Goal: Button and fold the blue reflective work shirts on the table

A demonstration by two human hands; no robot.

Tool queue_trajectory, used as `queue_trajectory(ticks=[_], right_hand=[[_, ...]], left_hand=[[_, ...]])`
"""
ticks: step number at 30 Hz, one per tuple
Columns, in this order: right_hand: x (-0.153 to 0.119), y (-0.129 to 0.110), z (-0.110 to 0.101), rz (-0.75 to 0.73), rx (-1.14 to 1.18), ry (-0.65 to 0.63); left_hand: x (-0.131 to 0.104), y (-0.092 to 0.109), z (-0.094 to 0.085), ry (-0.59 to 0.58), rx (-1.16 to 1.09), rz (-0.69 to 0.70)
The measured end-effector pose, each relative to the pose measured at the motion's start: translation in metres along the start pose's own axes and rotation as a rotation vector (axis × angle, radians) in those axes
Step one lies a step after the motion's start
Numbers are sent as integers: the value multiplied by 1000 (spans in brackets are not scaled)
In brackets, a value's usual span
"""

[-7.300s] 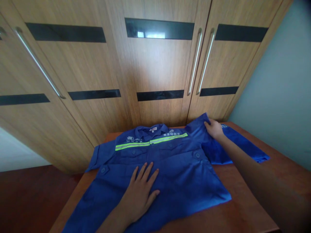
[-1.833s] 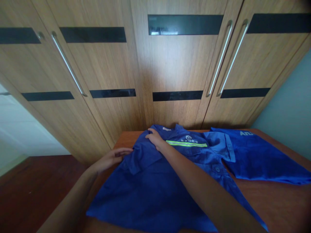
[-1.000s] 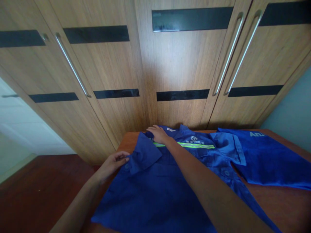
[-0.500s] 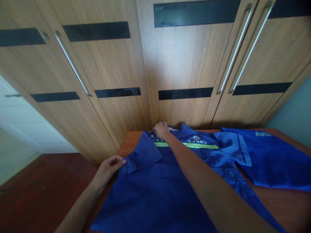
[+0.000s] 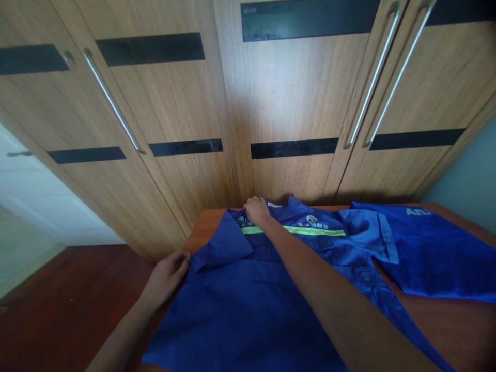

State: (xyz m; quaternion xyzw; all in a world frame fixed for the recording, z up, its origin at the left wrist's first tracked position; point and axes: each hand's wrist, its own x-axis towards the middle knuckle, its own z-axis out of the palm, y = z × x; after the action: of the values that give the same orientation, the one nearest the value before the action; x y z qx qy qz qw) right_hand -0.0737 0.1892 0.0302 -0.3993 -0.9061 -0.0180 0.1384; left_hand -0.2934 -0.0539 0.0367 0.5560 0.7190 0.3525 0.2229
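A blue work jacket (image 5: 240,305) lies spread on the wooden surface, its left side folded inward over the front. White lettering and a yellow-green reflective stripe (image 5: 315,231) run across its chest. My left hand (image 5: 170,271) is at the jacket's left edge, fingers closed on the cloth beside the folded sleeve (image 5: 227,240); its fingertips are partly hidden. My right hand (image 5: 258,211) reaches to the far edge near the collar, its curled fingers gripping the fabric there. My right forearm crosses over the jacket and hides part of it.
Another blue garment (image 5: 437,253) with pale letters lies to the right on the same wooden surface (image 5: 434,320). Behind stands a wooden wardrobe (image 5: 287,93) with long metal handles. A dark red floor (image 5: 73,299) shows at the left, beyond the surface's edge.
My left hand has shifted slightly left, and the button by its fingers is out of sight. The folded sleeve has moved a little left; my right hand stays near the collar.
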Motion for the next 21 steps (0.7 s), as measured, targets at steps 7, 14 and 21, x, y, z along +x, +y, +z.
queue_trajectory(ticks=[7, 14, 21], right_hand=[[2, -3, -5, -15, 27, -21], [3, 0, -6, 72, 26, -25], [2, -11, -3, 81, 58, 57]], left_hand=[[16, 22, -2, -270, -323, -43], [10, -2, 12, 110, -477, -258], [-2, 23, 18, 46, -663, -401]])
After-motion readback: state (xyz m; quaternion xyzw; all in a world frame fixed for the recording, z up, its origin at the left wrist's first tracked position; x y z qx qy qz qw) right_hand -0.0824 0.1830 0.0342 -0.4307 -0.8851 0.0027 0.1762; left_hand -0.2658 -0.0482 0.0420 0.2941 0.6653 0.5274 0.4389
